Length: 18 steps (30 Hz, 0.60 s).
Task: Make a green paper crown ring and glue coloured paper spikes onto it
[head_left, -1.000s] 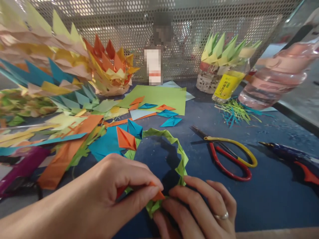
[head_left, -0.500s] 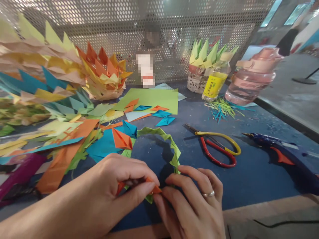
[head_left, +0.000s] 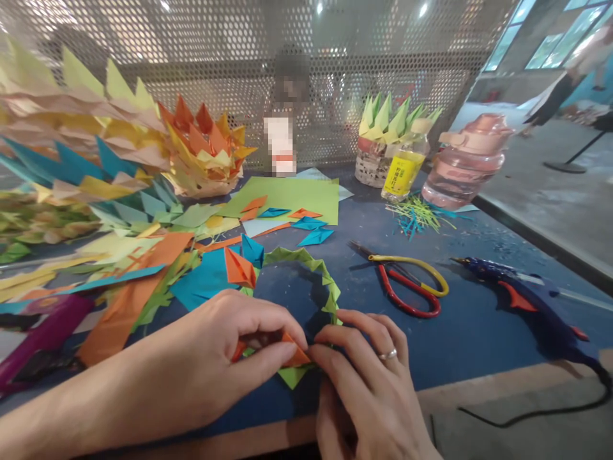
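A ring of folded green paper [head_left: 330, 284] stands on the dark blue table in front of me. Two folded paper points, one orange [head_left: 240, 267] and one blue [head_left: 253, 250], sit on its left side. At the ring's near side, my left hand [head_left: 239, 358] pinches another orange folded paper piece [head_left: 294, 351] between thumb and forefinger. My right hand [head_left: 366, 370], wearing a ring on one finger, is closed on the near right part of the green paper ring, its fingertips touching the orange piece's edge. The right thumb is partly hidden.
Scissors [head_left: 407, 284] and a dark blue glue gun [head_left: 524, 297] lie to the right. A purple tool [head_left: 52, 335] and paper strips [head_left: 129, 294] lie left. Behind stand paper crowns [head_left: 211, 150], a drink bottle [head_left: 406, 166], a pink water bottle [head_left: 467, 163] and a perforated screen [head_left: 330, 83].
The view has shifted a little. My right fingers have moved slightly left and now bend closer against the orange piece. More of a green flap shows below it. My left hand keeps its pinch.
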Each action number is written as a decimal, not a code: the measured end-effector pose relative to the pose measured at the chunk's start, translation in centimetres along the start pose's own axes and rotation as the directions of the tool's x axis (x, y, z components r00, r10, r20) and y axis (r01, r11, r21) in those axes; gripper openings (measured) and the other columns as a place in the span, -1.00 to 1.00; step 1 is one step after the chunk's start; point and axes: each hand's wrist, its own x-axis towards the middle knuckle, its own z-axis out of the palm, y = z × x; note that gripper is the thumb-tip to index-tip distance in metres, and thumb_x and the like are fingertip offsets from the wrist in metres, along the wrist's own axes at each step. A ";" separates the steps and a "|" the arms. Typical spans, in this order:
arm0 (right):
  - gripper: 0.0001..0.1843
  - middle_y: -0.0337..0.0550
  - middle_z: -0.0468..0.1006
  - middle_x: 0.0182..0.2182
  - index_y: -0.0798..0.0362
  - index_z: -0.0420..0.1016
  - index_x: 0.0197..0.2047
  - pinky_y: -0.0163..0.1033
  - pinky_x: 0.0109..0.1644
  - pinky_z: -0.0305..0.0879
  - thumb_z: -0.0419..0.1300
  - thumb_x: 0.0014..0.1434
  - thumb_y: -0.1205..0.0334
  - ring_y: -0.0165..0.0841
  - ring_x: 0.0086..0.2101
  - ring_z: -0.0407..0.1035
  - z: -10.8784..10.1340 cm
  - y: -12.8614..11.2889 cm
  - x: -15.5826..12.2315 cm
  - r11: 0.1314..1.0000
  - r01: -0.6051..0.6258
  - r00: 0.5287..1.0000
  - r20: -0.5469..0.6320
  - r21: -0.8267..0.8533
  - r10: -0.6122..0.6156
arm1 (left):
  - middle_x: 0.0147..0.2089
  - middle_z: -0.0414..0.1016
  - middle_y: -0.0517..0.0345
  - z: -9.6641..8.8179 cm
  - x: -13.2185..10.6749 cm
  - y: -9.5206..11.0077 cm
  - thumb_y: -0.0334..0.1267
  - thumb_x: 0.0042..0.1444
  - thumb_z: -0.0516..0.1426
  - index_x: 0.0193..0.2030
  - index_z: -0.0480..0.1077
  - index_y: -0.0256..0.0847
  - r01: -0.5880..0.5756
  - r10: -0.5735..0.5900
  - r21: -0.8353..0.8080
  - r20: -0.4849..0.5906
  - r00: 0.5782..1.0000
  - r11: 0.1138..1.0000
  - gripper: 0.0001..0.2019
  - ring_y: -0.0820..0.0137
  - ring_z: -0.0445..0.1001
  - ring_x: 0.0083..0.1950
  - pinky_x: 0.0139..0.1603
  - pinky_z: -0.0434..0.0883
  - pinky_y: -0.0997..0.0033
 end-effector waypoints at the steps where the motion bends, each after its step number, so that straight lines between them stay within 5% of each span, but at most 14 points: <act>1: -0.75 -0.25 0.58 -0.23 -0.03 0.49 -0.16 -0.06 0.12 0.02 0.09 0.10 0.31 -0.24 -0.02 0.33 -0.1 -0.1 0.1 1.000 -0.003 1.000 0.027 -0.009 0.003 | -0.38 0.57 0.23 0.0 0.0 0.1 -0.30 0.10 0.17 -0.32 0.58 -0.11 0.000 -0.004 0.063 0.056 0.998 0.998 -0.87 0.43 0.48 -0.39 -0.42 0.29 0.59; 8: -0.77 -0.21 0.56 -0.13 -0.02 0.45 -0.12 -0.04 0.17 -0.13 0.23 0.11 0.21 -0.20 0.03 0.28 -0.3 -0.8 0.7 0.992 0.028 0.991 0.133 -0.126 -0.011 | -0.36 0.57 0.20 -0.6 0.0 0.6 -0.28 0.19 0.07 -0.29 0.54 -0.15 -0.099 0.061 0.222 0.173 0.983 0.970 -0.81 0.42 0.47 -0.38 -0.40 0.28 0.58; 18: -0.91 -0.23 0.50 -0.10 -0.05 0.46 -0.21 -0.01 0.16 -0.07 0.18 0.19 0.30 -0.20 0.07 0.20 -0.1 -1.2 0.6 0.998 -0.065 0.972 0.226 -0.024 0.069 | -0.33 0.52 0.28 -0.7 -0.7 1.2 -0.21 0.26 0.00 -0.29 0.42 -0.12 -0.108 0.015 0.380 0.237 0.971 0.919 -0.80 0.47 0.44 -0.33 -0.30 0.29 0.55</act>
